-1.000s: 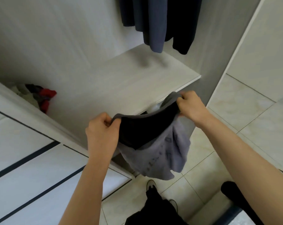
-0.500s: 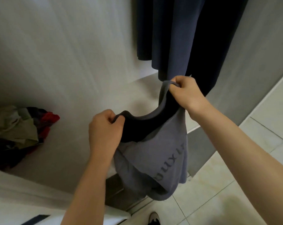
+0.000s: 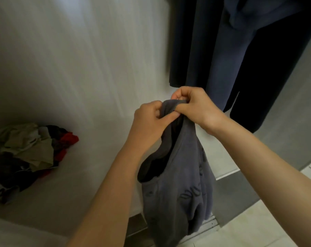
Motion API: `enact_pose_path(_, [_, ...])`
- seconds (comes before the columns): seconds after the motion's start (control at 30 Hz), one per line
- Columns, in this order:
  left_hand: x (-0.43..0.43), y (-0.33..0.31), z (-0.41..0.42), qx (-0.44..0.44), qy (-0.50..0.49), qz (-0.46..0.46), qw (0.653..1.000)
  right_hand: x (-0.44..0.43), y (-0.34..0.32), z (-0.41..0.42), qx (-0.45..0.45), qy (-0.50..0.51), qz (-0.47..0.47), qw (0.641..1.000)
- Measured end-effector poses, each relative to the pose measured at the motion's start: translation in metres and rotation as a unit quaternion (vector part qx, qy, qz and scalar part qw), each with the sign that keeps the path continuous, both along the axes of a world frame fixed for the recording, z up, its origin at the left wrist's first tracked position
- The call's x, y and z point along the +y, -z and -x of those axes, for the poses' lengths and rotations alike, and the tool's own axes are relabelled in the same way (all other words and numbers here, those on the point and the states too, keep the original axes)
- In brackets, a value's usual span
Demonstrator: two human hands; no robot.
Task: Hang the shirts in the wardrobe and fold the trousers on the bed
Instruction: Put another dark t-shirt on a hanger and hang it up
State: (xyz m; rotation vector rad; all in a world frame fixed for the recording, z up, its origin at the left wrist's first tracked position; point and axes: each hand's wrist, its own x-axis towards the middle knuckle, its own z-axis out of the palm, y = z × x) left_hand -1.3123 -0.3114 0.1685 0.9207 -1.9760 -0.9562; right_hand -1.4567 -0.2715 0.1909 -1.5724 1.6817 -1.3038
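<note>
Grey garment (image 3: 177,186), gathered at one edge, is held by both hands at a single point. The left hand (image 3: 150,120) curls thumb and fingers round the bunched edge. The right hand (image 3: 195,106) pinches the same fold from the other side, the two hands touching. Both grips are tight and hold nothing else. The cloth hangs slack just below the hanging navy garments (image 3: 222,50), probably gathered for lifting towards them. No hanger is visible. A heap of mixed clothes (image 3: 29,154) lies well left of and below those garments.
</note>
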Motion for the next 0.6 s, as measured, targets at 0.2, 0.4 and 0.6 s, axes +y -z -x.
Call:
enact_pose_path(0.2, [-0.010, -0.034, 0.009, 0.024, -0.096, 0.052, 0.994, -0.011, -0.016, 0.023, 0.051, 0.003, 0.052, 0.997])
enact_pose_path(0.4, [-0.026, -0.105, 0.016, 0.112, -0.226, 0.124, 0.960, -0.018, -0.031, 0.055, 0.126, 0.009, 0.019, 0.992])
enact_pose_path(0.6, [-0.056, -0.167, 0.000, 0.067, -0.344, 0.174, 0.920, -0.029, -0.063, 0.078, 0.178, -0.002, 0.044, 0.983])
